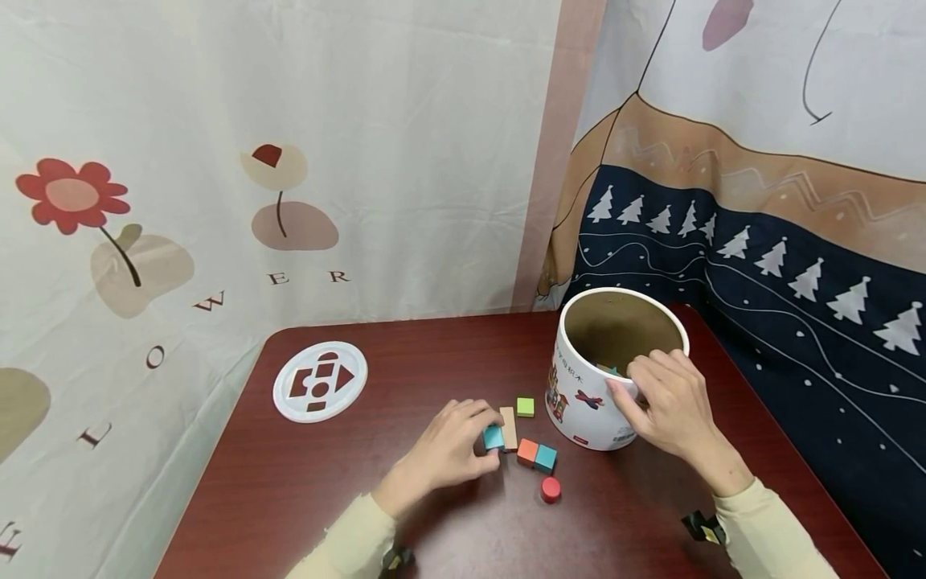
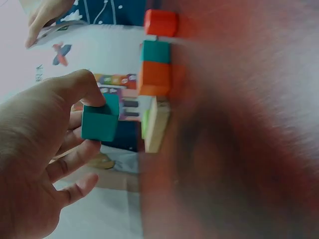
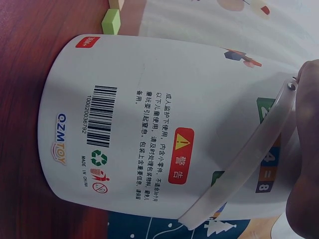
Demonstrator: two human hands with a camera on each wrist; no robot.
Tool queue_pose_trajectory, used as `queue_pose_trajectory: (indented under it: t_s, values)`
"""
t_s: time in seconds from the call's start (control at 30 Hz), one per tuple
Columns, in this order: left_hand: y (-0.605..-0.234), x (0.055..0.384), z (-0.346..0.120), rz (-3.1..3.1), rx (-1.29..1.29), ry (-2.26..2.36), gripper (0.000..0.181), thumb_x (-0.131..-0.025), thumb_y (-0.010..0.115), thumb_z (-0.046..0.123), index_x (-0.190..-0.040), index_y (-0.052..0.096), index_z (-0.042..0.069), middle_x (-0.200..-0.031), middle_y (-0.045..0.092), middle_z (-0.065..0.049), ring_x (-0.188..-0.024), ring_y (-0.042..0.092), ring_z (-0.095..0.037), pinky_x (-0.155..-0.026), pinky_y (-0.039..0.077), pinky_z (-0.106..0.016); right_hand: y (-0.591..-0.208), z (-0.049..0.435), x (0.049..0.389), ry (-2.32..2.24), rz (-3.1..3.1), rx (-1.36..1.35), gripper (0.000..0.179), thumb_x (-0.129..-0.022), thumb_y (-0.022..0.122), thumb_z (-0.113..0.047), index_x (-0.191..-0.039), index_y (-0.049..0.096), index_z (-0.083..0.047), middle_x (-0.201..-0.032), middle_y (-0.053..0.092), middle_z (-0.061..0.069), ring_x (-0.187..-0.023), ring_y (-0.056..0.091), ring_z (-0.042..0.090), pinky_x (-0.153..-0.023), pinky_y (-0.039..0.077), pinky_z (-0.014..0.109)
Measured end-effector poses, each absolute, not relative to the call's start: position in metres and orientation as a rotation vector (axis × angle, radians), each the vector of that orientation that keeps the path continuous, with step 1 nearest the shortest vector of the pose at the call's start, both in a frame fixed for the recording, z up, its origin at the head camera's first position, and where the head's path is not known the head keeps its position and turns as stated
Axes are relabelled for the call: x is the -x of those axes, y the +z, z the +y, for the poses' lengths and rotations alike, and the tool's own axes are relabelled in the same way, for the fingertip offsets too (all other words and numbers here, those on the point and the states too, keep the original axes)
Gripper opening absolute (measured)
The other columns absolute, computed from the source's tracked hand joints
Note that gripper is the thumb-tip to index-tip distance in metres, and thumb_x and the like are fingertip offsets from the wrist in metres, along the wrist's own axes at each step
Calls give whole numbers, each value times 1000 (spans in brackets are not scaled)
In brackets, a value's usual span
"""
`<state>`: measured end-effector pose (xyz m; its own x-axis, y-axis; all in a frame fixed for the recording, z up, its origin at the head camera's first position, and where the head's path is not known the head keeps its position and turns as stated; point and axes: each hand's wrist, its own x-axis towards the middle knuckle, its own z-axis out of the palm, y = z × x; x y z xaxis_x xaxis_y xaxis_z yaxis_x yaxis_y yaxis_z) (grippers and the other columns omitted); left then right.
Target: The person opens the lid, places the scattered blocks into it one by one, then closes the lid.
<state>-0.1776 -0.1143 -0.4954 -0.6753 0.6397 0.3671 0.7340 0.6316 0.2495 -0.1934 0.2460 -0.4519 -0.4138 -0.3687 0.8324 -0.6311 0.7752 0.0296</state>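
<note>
My left hand [image 1: 447, 448] pinches a teal cube [image 2: 99, 123] between thumb and fingers, its other fingers spread loosely in the left wrist view. In the head view that cube overlaps the end of a tan wooden plank [image 1: 510, 430]. Just right of it, an orange cube [image 1: 528, 452] and another teal cube [image 1: 546, 458] sit side by side. A green block [image 1: 525, 408] lies behind them, and a red round block [image 1: 551, 490] in front. At the right, my right hand [image 1: 669, 402] grips the near rim of a white printed bucket [image 1: 571, 394], fingers over the edge, thumb outside.
A white round plate with cut-out shapes [image 1: 285, 394] lies at the table's far left. Some blocks [image 1: 611, 370] show inside the bucket. The bucket's white strap handle [image 3: 239, 159] hangs down its side. Printed curtains rise behind the brown table [image 1: 289, 498].
</note>
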Motion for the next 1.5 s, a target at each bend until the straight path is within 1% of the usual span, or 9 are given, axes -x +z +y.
queue_pose_trajectory:
  t_s: [0.2, 0.37, 0.5, 0.77, 0.97, 1.17, 1.33, 1.5]
  values:
    - [-480, 190, -112, -2537, 1110, -576, 36, -82, 88, 20, -117, 79, 14, -109, 78, 4, -92, 66, -12, -80, 49, -27, -452, 246, 192, 360, -2064, -741, 57, -113, 52, -51, -70, 51, -14, -65, 49, 0, -67, 44, 16, -65, 33, 38]
    - [-465, 201, -106, -2457, 1125, -608, 34, -85, 89, 18, -117, 78, 15, -110, 77, 4, -93, 66, -12, -80, 50, -27, -452, 246, 192, 362, -2072, -740, 57, -113, 52, -52, -70, 51, -14, -65, 49, 0, -67, 44, 16, -65, 33, 38]
    - [-449, 210, -99, -2409, 1145, -635, 33, -87, 88, 15, -119, 78, 15, -112, 77, 3, -95, 67, -13, -82, 53, -30, -451, 246, 192, 356, -2071, -739, 57, -113, 52, -51, -70, 51, -14, -65, 50, 1, -67, 45, 17, -65, 34, 38]
    - [-421, 227, -77, -2335, 1174, -670, 33, -97, 85, 16, -128, 78, 13, -124, 78, -1, -107, 71, -17, -92, 61, -35, -451, 247, 192, 357, -2059, -747, 56, -113, 52, -50, -70, 50, -14, -65, 48, 0, -66, 44, 17, -65, 33, 38]
    - [-404, 237, -63, -2304, 1192, -717, 34, -99, 84, 17, -132, 78, 11, -128, 78, -4, -114, 73, -19, -100, 63, -35, -452, 247, 193, 353, -2057, -749, 56, -113, 52, -50, -70, 50, -14, -65, 47, 0, -66, 43, 17, -65, 33, 37]
    - [-386, 246, -51, -2314, 1215, -784, 36, -100, 83, 18, -135, 77, 10, -132, 77, -5, -117, 72, -19, -104, 63, -34, -451, 247, 193, 346, -2062, -747, 57, -114, 51, -51, -70, 51, -14, -65, 49, 1, -67, 44, 17, -65, 34, 38]
    - [-374, 253, -37, -2300, 1265, -794, 35, -101, 82, 18, -135, 77, 9, -133, 76, -6, -119, 71, -19, -107, 62, -32, -451, 247, 193, 344, -2057, -751, 57, -114, 51, -51, -71, 52, -13, -65, 48, 1, -66, 43, 16, -64, 34, 38]
    - [-367, 258, -20, -2290, 1307, -811, 36, -101, 81, 18, -136, 76, 9, -133, 76, -6, -117, 71, -19, -105, 61, -27, -451, 246, 193, 340, -2045, -758, 57, -114, 52, -51, -71, 51, -14, -64, 46, 0, -65, 42, 16, -64, 33, 38]
